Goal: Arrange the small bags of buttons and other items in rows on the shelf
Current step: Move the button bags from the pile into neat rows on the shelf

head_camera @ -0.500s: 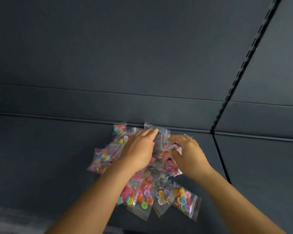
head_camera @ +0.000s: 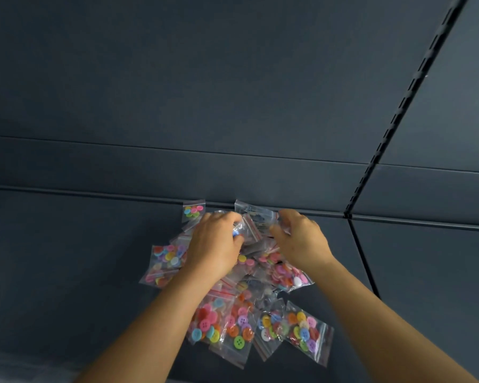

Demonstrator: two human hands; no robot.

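Gripping clear bags [head_camera: 256, 221] between curled fingers of left hand [head_camera: 215, 243] and right hand [head_camera: 302, 240], above pile [head_camera: 249, 313].

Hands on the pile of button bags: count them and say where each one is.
2. The left hand grips a small bag at the pile's far end; the right hand grips the clear bags beside it, near the shelf's back edge. None hidden.
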